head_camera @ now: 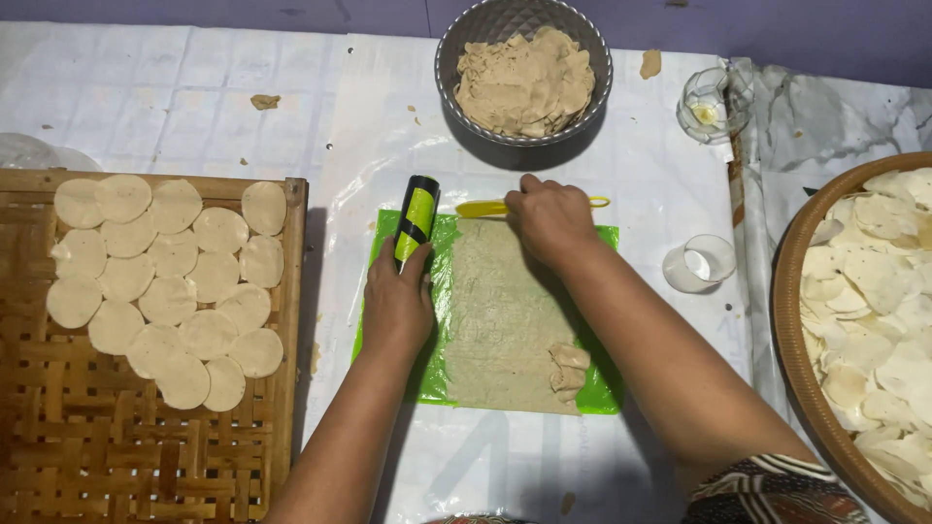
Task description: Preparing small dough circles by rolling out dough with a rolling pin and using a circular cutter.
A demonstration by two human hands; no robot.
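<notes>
Left hand [396, 296] grips a black-green roller [417, 219], right hand [549, 218] closed on a yellow tool [485, 208] — dough sheet [500, 311] rolled flat, uncut; woven tray [146, 408] half filled with discs [170, 281].

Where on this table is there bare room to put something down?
Bare sheet lies between the woven tray and green mat, and above the tray left of the metal bowl. Crowded around the small cups beside the big basket.

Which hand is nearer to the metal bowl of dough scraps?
Right. The right hand, gripping a yellow tool, sits just below the metal bowl; the left hand, holding a black-and-green roller, is lower and farther left.
</notes>
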